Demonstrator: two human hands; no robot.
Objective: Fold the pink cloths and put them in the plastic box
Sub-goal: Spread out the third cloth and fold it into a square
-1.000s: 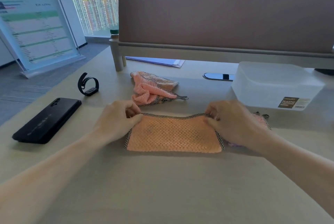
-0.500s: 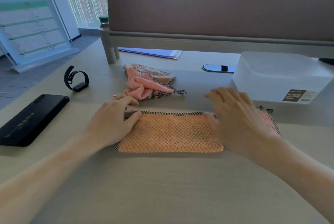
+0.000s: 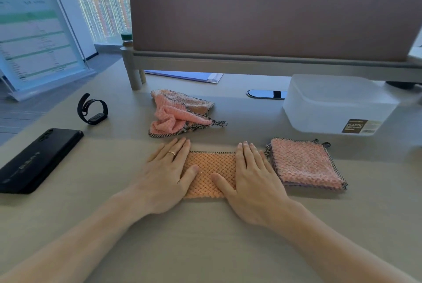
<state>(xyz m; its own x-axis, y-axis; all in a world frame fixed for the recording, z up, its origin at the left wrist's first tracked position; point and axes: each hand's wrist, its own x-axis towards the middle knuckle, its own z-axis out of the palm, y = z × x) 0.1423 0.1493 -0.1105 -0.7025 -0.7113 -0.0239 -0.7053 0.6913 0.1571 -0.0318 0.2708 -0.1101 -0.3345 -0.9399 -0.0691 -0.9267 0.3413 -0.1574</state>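
A high-rise office. A pale wood-grain worktop (image 3: 205,248) carries a brown fabric desk divider panel (image 3: 274,18) on a grey rail. Behind it, tall windows (image 3: 102,8) look out over city tower blocks. A printed chart on a display stand (image 3: 34,31) leans at the left, and blue paper sheets (image 3: 194,76) lie under the divider.

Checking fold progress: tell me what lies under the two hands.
An orange-pink waffle cloth folded into a strip lies under the flat left hand and right hand; its ends are covered.
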